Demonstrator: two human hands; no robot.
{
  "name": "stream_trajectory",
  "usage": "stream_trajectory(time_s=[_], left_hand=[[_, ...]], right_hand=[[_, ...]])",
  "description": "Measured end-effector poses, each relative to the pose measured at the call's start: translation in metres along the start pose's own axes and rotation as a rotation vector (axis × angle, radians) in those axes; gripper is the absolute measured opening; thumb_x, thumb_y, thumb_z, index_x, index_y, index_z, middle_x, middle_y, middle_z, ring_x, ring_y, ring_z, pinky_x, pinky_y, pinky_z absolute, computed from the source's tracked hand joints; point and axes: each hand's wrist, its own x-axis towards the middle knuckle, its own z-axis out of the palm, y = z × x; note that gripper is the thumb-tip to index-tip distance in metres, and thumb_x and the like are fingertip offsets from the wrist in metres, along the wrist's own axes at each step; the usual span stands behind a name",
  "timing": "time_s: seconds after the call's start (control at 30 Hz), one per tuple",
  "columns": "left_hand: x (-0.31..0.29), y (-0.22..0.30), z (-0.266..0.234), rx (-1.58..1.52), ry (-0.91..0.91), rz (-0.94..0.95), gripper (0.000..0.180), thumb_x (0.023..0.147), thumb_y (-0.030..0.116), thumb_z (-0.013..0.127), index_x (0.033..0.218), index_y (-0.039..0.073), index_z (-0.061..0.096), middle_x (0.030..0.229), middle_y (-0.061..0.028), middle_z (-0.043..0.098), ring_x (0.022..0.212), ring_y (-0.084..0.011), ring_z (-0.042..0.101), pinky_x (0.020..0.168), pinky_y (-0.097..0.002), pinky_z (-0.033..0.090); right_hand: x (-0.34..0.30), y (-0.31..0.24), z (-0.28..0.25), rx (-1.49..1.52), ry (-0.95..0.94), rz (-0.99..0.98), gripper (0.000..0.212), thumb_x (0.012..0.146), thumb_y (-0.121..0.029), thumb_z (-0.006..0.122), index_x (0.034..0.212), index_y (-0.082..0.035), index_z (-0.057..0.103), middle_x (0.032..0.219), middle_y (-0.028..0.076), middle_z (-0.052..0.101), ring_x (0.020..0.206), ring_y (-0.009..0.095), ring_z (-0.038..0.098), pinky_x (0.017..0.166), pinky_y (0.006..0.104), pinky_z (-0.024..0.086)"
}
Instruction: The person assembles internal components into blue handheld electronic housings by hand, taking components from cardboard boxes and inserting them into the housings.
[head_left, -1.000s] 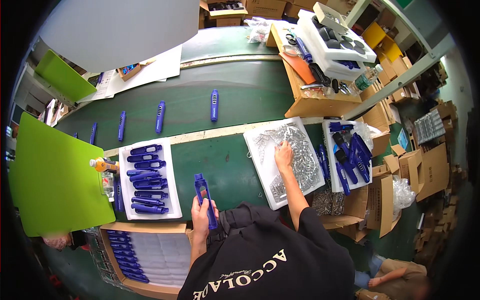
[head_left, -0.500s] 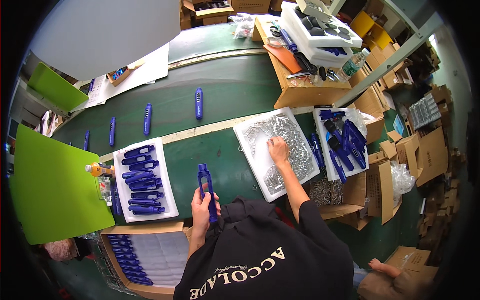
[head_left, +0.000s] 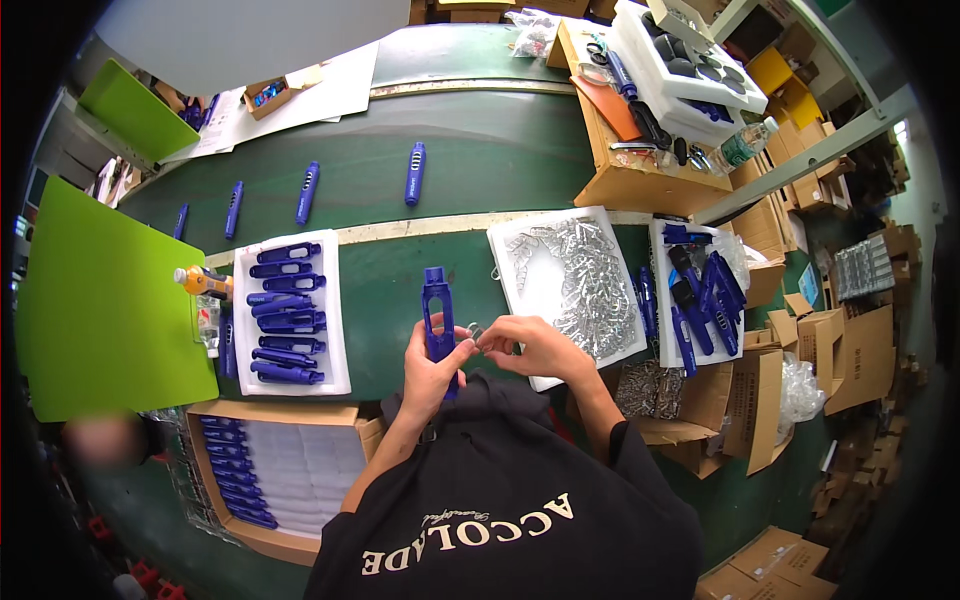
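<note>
My left hand (head_left: 425,375) is wrapped around a blue plastic housing (head_left: 435,283), held upright with its long oval opening facing up. Close beside it, my right hand (head_left: 540,348) pinches a small shiny metal clip (head_left: 475,329) between thumb and fingers. The clip is at the housing's right side; whether the two touch, I cannot tell. Right of the hands lies a white foam tray (head_left: 538,295) with a heap of silvery metal clips (head_left: 590,285). On the left, another white foam tray (head_left: 335,300) carries a column of similar blue housings (head_left: 288,322).
Several blue pieces (head_left: 414,174) stand spaced along the green conveyor (head_left: 480,150). A third foam tray (head_left: 664,262) with blue and black parts is at the right. An open carton (head_left: 350,420) of housings sits below left. An orange-drink bottle (head_left: 205,282) stands by a green panel (head_left: 110,300).
My right hand has left the clip tray and come to the left hand, bringing a metal clip. The whole view has shifted a little.
</note>
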Motion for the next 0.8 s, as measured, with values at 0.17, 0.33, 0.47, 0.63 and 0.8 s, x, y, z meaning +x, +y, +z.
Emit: stream_trajectory(time_s=[0.17,0.33,0.47,0.63,0.8], left_hand=[[0.003,-0.013,-0.006,0.037,0.058,0.047,0.051,0.087,0.002,0.072,0.129,-0.004,0.044,0.098,-0.0093,0.067,0.076,-0.0118,0.067,0.048,-0.0228,0.051],[0.005,-0.018,-0.003,-0.028,0.194,0.122,0.046,0.089,0.001,0.069,0.128,-0.005,0.044,0.098,-0.011,0.068,0.075,-0.0137,0.068,0.048,-0.0232,0.051],[-0.003,-0.011,-0.003,0.045,0.16,0.034,0.045,0.092,0.004,0.066,0.129,-0.006,0.043,0.099,-0.0122,0.068,0.069,-0.0151,0.068,0.046,-0.0232,0.05],[-0.009,-0.012,-0.015,0.106,0.017,0.024,0.045,0.095,0.007,0.06,0.133,-0.007,0.042,0.099,-0.0117,0.067,0.067,-0.0143,0.067,0.046,-0.0221,0.049],[-0.009,-0.004,-0.016,0.155,-0.051,0.071,0.036,0.095,0.004,0.058,0.128,-0.006,0.047,0.1,-0.0112,0.066,0.068,-0.0131,0.066,0.046,-0.0215,0.048]], right_hand=[[0.002,-0.018,0.004,-0.166,-0.097,0.046,0.026,0.085,0.0,0.069,0.111,-0.003,0.065,0.09,0.009,0.068,0.077,0.016,0.069,0.068,0.029,0.055],[-0.002,0.012,0.059,0.371,0.401,0.188,0.016,0.092,-0.004,0.067,0.107,0.002,0.065,0.093,0.007,0.069,0.083,0.012,0.067,0.068,0.0261,0.054],[0.008,0.016,0.065,0.623,0.622,0.302,0.014,0.098,-0.008,0.06,0.108,0.002,0.065,0.096,0.005,0.068,0.081,0.01,0.063,0.072,0.024,0.051],[0.037,-0.027,0.019,-0.037,0.407,-0.072,0.015,0.093,0.004,0.055,0.1,-0.003,0.068,0.092,0.006,0.058,0.081,0.017,0.059,0.072,0.0284,0.049],[0.056,-0.039,0.013,-0.305,0.174,-0.257,0.025,0.079,0.01,0.06,0.097,-0.005,0.068,0.092,0.01,0.053,0.085,0.026,0.057,0.072,0.0338,0.049]])
